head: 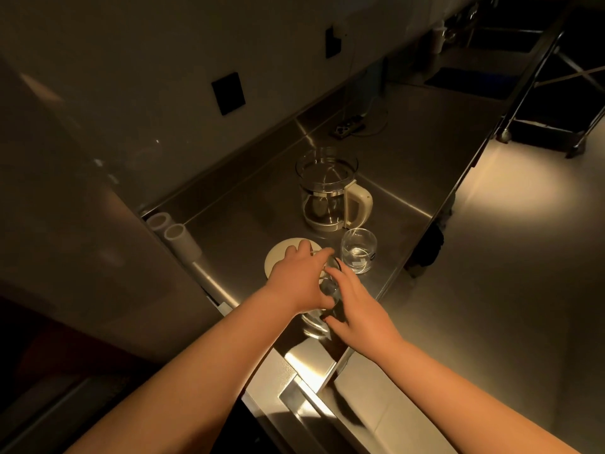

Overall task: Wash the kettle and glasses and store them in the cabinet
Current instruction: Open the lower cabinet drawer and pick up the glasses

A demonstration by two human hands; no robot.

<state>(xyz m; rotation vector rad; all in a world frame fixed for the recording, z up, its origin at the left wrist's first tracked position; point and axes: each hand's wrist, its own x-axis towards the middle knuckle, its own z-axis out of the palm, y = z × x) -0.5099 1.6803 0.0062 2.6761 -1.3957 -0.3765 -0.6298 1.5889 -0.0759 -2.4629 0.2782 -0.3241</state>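
Head view: left hand point(302, 280) and right hand point(355, 309), fingers curled, seemingly around glass point(327, 286) near counter edge point(406, 244).

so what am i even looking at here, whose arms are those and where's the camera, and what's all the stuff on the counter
There is no machine here. The arms belong to a person, and the single picture comes from a wide-angle camera worn on their head, looking forward and down, which is why the edges look bent.

The surface is a steel counter against a wall, in dim light. On it stands a glass kettle with a cream handle and no lid on it. Nearer is a clear glass standing alone, untouched. A round cream disc, perhaps the kettle's lid, lies flat beside the hands.

The left hand and right hand both close round a second glass between them. Whether it is lifted or resting on the counter, I cannot tell.
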